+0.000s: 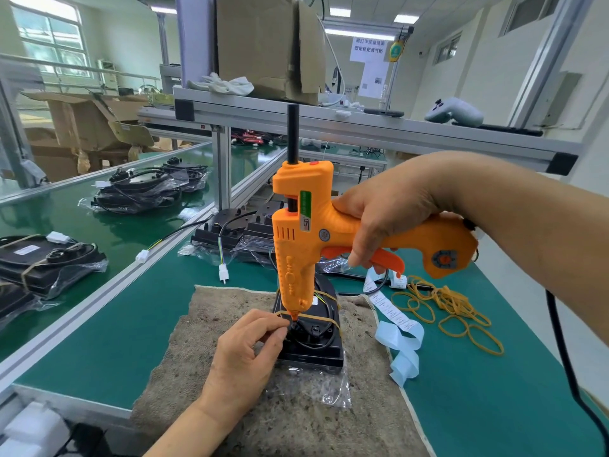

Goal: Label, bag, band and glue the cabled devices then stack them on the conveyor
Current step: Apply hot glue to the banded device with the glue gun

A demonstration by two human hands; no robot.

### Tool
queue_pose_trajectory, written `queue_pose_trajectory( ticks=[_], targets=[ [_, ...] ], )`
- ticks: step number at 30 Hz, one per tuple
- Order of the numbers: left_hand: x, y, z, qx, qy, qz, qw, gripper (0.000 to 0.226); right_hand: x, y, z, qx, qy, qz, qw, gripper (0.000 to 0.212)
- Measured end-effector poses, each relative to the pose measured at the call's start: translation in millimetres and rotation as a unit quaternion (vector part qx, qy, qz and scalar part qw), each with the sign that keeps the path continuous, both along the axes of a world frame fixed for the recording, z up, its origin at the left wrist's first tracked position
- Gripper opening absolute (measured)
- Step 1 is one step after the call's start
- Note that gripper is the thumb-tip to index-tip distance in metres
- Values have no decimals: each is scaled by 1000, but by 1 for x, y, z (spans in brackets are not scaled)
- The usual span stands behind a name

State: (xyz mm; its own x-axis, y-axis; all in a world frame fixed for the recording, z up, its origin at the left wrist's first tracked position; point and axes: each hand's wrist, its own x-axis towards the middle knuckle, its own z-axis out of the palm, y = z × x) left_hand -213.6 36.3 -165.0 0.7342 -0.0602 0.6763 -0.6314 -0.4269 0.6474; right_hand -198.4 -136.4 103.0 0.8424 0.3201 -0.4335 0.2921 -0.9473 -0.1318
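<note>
A black cabled device point(314, 344) in a clear bag lies on a brown mat point(296, 407), with a yellow rubber band across it. My right hand point(385, 212) grips an orange glue gun point(306, 239) held nozzle down, its tip touching the device's top near the band. My left hand point(250, 351) pinches the band and cable at the device's left edge, right beside the nozzle. A black glue stick pokes out of the gun's top.
Loose yellow rubber bands point(451, 311) and a blue-backed label strip point(395, 324) lie right of the mat. More black devices point(237, 232) wait behind it. Bagged, banded devices point(43, 262) point(145, 189) sit on the green conveyor at left. The gun's black cord point(566, 357) hangs at right.
</note>
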Motion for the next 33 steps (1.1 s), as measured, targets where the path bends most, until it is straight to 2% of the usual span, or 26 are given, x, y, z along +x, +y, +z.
queue_pose_trajectory(
  ticks=[5, 19, 29, 33],
  targets=[
    [0, 0, 0, 0, 5, -1, 1000, 17, 3, -3, -2, 22, 13, -5, 1000, 28],
    [1, -1, -3, 2, -2, 0, 1000, 20, 3, -14, -6, 15, -10, -16, 1000, 47],
    [3, 0, -5, 9, -3, 2, 1000, 18, 4, -23, -6, 30, -4, -32, 999, 55],
    [3, 0, -5, 3, -6, 3, 1000, 12, 3, -26, -7, 33, 4, -38, 999, 52]
  ],
)
